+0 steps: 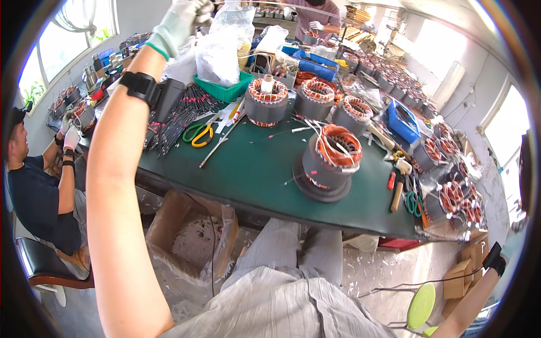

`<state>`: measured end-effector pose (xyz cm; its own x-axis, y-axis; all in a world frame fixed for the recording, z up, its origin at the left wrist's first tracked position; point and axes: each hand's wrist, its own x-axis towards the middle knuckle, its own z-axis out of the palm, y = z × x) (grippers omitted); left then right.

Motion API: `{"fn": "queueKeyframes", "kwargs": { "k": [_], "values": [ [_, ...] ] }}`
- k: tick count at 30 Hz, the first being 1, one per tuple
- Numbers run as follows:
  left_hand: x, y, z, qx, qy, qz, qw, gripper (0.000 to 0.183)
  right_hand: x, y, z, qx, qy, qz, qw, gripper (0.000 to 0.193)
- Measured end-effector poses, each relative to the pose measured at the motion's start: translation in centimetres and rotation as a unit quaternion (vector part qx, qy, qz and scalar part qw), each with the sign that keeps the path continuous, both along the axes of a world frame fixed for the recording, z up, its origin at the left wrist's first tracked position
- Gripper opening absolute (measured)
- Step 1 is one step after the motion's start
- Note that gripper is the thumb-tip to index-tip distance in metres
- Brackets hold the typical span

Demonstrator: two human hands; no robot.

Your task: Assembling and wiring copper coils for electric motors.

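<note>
My left hand [181,25], in a white glove with a green cuff, is raised high at the top edge. Its fingers are curled closed by a thin pale cord [276,5] that runs off to the right. Far out to the right, my right hand [514,239] is blurred and partly cut off by the dark rim, so its fingers cannot be made out. On the green table in front of me, a motor stator [329,163] with orange copper windings and loose white leads stands on a round dark base [321,191]. Neither hand touches it.
More stators [266,104] stand behind. Scissors [198,135], bundled dark leads [174,121], a green basket [225,90] and a blue tray [403,121] lie around. A hammer [399,183] is at right. One co-worker [42,186] sits left; another [318,22] stands at the back.
</note>
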<state>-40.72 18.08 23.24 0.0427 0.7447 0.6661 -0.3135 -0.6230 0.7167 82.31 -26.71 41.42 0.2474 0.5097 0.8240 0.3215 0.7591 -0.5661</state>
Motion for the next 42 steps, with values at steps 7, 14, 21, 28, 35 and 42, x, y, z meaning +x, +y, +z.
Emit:
{"fn": "queueKeyframes", "kwargs": {
  "k": [7, 14, 21, 28, 35, 42],
  "values": [
    [7.7, -24.1, 10.9, 0.183, 0.112, 0.231, 0.949, 0.016, -13.0, 14.0, -37.9, -0.108, -0.071, -0.067, 0.989, 0.053],
    [19.3, -38.0, -6.7, -0.065, 0.042, 0.045, 0.996, 0.037, -32.4, 12.0, -42.1, -0.255, 0.091, 0.196, 0.942, 0.044],
    [31.4, -45.0, -25.9, -0.202, 0.272, -0.284, 0.897, 0.015, -64.0, 6.4, -37.7, -0.420, 0.175, 0.411, 0.790, 0.040],
    [29.0, -41.0, -24.3, 0.114, 0.346, 0.114, 0.924, 0.008, -69.6, 2.8, -37.8, -0.451, -0.082, 0.320, 0.829, 0.032],
    [29.7, -40.9, -23.3, -0.187, 0.115, 0.094, 0.971, 0.018, -73.5, 3.8, -39.0, -0.484, -0.150, 0.373, 0.778, 0.031],
    [31.7, -42.0, -21.5, -0.145, 0.230, 0.043, 0.961, 0.023, -72.4, 3.3, -39.2, -0.505, -0.145, 0.359, 0.772, 0.027]
  ]
}}
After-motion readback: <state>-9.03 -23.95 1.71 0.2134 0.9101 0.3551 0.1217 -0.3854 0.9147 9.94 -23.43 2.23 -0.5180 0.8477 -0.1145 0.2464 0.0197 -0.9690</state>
